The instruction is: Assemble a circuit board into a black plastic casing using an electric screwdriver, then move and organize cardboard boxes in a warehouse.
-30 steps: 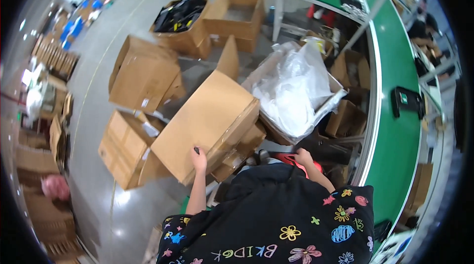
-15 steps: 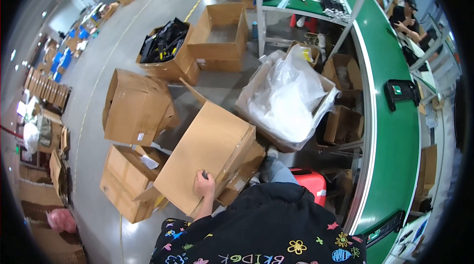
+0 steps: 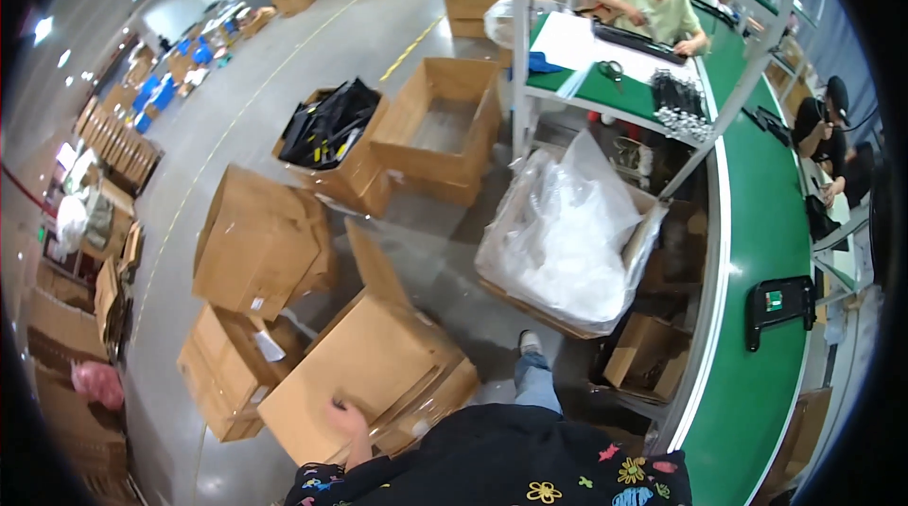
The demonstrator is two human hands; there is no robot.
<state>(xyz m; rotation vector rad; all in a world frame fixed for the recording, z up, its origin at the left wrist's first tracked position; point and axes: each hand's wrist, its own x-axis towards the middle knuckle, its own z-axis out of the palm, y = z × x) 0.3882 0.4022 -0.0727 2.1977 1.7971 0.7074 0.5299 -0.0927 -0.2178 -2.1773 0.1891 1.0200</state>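
1 wide grey floor (image 3: pixel 293 43) under the cartons. Next in size, a long green tabletop (image 3: pixel 757 392) down the right side. Shorter green tabletop (image 3: pixel 615 103) near the far end, within a pale frame; co-worker in a pale green top (image 3: pixel 653 12) behind it, both hands at a long dark part.

Nearest brown carton (image 3: pixel 340 364): lower left of centre, before the person, broad face up, flap (image 3: pixel 375 265) raised at its far side. 2 brown cartons to its left, the farther (image 3: pixel 253 241) bulky and creased, the nearer (image 3: pixel 218 369) just beside it. 2 open cartons farther ahead, side by side: 1 heaped with black parts (image 3: pixel 326 132), the other (image 3: pixel 445 170) open at the top. White plastic (image 3: pixel 567 232) fills another carton to the right, well apart from the nearest.

Smaller: black tray-like part (image 3: pixel 780 307) on the long tabletop; pale shoe (image 3: pixel 531 342) on the floor; left hand (image 3: pixel 352 419) against the carton's upper face, fingers narrow, curled round a small dark object (image 3: pixel 338 403), kind too small to tell. Right hand out of view; its fingers' state, cannot tell
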